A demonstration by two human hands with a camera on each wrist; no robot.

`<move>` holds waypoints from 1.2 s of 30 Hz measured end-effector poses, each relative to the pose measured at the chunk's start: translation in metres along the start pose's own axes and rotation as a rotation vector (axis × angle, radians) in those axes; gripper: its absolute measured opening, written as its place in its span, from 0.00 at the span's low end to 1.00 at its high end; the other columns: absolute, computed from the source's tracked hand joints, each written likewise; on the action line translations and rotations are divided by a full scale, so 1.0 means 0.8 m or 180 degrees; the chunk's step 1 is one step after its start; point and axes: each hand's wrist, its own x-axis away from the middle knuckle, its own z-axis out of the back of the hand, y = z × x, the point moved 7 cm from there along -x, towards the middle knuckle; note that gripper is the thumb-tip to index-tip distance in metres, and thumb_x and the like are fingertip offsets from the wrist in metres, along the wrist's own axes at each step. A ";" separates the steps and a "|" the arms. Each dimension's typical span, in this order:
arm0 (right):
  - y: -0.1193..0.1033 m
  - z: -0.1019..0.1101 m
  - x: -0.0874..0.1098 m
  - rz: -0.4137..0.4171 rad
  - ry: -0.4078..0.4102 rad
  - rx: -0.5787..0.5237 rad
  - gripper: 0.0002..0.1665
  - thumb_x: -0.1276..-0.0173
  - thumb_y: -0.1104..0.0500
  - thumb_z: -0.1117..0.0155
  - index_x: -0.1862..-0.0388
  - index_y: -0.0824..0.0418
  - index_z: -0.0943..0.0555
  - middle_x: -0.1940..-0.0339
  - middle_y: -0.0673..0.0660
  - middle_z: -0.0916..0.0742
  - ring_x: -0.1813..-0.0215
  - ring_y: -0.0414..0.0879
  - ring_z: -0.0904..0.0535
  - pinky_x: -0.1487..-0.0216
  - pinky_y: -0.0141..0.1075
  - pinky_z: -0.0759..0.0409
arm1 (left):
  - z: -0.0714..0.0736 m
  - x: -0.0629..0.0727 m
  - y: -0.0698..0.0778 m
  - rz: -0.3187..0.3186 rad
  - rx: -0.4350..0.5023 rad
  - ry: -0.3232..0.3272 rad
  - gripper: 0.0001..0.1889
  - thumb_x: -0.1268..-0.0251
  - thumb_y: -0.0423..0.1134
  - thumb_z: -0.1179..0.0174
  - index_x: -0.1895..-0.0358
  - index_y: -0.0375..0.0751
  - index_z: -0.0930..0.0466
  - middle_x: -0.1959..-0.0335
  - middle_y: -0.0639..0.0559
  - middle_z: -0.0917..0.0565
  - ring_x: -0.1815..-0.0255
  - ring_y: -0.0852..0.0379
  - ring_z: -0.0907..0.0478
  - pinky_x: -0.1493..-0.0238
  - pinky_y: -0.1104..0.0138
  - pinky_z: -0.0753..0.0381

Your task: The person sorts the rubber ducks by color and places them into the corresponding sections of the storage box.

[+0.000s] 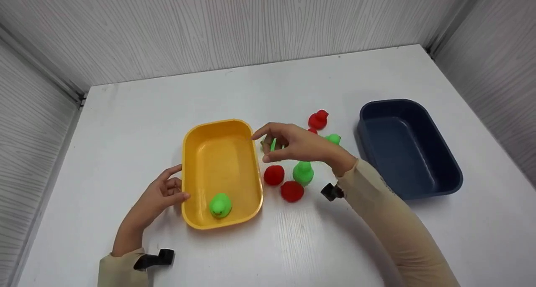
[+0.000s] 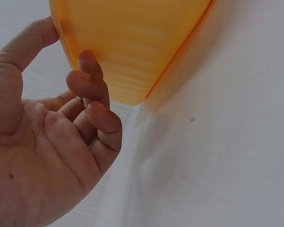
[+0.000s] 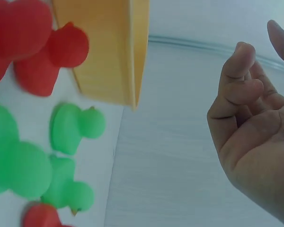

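A yellow plastic tray (image 1: 224,161) has one green toy duck (image 1: 220,205) near its front end. At the tray's left side my left hand (image 1: 161,192) holds the wall, thumb at the rim and curled fingers against the outside; the left wrist view shows this grip on the wall (image 2: 128,52). My right hand (image 1: 299,142) hovers by the tray's right rim, above the loose ducks, thumb and index finger apart with nothing between them. Beneath it, a green duck (image 1: 273,145) is partly hidden. Close by are another green duck (image 1: 303,173) and a red duck (image 1: 274,175).
Several more ducks lie between the containers, among them a red duck (image 1: 292,191) in front, a red duck (image 1: 318,119) at the back and a green duck (image 1: 333,138) behind my right wrist. A dark blue tray (image 1: 404,153) stands at the right. Pale panels (image 1: 234,27) enclose the white table (image 1: 138,123).
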 end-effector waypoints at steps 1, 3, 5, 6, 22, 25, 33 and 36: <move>0.004 0.004 0.003 -0.0012 0.0025 0.0003 0.26 0.36 0.60 0.33 0.39 0.57 0.27 0.63 0.53 0.19 0.70 0.46 0.25 0.62 0.29 0.24 | 0.000 0.000 -0.001 0.0003 0.0007 -0.0005 0.39 0.39 0.32 0.37 0.27 0.40 0.48 0.63 0.55 0.22 0.68 0.62 0.26 0.61 0.73 0.23; 0.013 0.011 0.009 -0.0045 0.0106 -0.0003 0.26 0.36 0.60 0.33 0.39 0.58 0.27 0.63 0.53 0.19 0.69 0.48 0.25 0.61 0.29 0.23 | -0.001 0.001 -0.002 0.0001 0.0020 -0.0018 0.39 0.38 0.32 0.37 0.26 0.40 0.48 0.62 0.54 0.22 0.68 0.62 0.25 0.61 0.73 0.23; 0.021 0.019 0.014 -0.0073 0.0219 -0.0013 0.26 0.36 0.61 0.34 0.39 0.58 0.27 0.63 0.53 0.18 0.69 0.50 0.25 0.62 0.29 0.23 | -0.001 0.001 -0.002 -0.0008 0.0029 -0.0030 0.39 0.38 0.32 0.38 0.26 0.39 0.49 0.62 0.54 0.22 0.68 0.62 0.25 0.61 0.73 0.23; 0.025 0.023 0.017 -0.0092 0.0283 -0.0016 0.26 0.36 0.61 0.34 0.39 0.58 0.26 0.63 0.53 0.18 0.68 0.50 0.24 0.62 0.29 0.23 | 0.000 0.002 -0.002 -0.0015 0.0029 -0.0032 0.39 0.38 0.32 0.38 0.26 0.39 0.49 0.62 0.54 0.22 0.68 0.62 0.25 0.61 0.73 0.23; 0.080 0.039 0.054 -0.0468 0.0846 0.0101 0.24 0.35 0.58 0.34 0.40 0.60 0.24 0.66 0.53 0.21 0.66 0.46 0.25 0.63 0.29 0.24 | 0.003 0.003 0.002 0.0015 -0.0061 0.0031 0.39 0.38 0.33 0.37 0.26 0.39 0.49 0.62 0.54 0.23 0.68 0.63 0.26 0.62 0.73 0.24; 0.088 0.039 0.060 -0.0473 0.0865 0.0210 0.24 0.34 0.57 0.34 0.40 0.63 0.24 0.65 0.54 0.22 0.67 0.46 0.26 0.65 0.27 0.26 | 0.003 0.002 0.002 0.0024 -0.0083 0.0035 0.39 0.38 0.33 0.37 0.26 0.39 0.48 0.63 0.54 0.23 0.68 0.63 0.27 0.62 0.73 0.24; 0.101 0.034 0.072 -0.0498 0.0820 0.0453 0.27 0.35 0.56 0.33 0.38 0.62 0.25 0.62 0.55 0.21 0.63 0.48 0.27 0.63 0.30 0.29 | 0.001 0.001 0.001 -0.0022 -0.0018 0.0002 0.39 0.38 0.32 0.37 0.27 0.38 0.48 0.63 0.55 0.23 0.69 0.64 0.27 0.63 0.74 0.24; 0.103 0.033 0.074 -0.0547 0.0756 0.0493 0.28 0.36 0.57 0.33 0.38 0.62 0.25 0.62 0.55 0.19 0.61 0.49 0.26 0.61 0.31 0.28 | 0.000 0.000 0.002 -0.0079 0.0001 -0.0033 0.39 0.38 0.32 0.38 0.27 0.38 0.48 0.63 0.54 0.22 0.69 0.63 0.26 0.62 0.74 0.24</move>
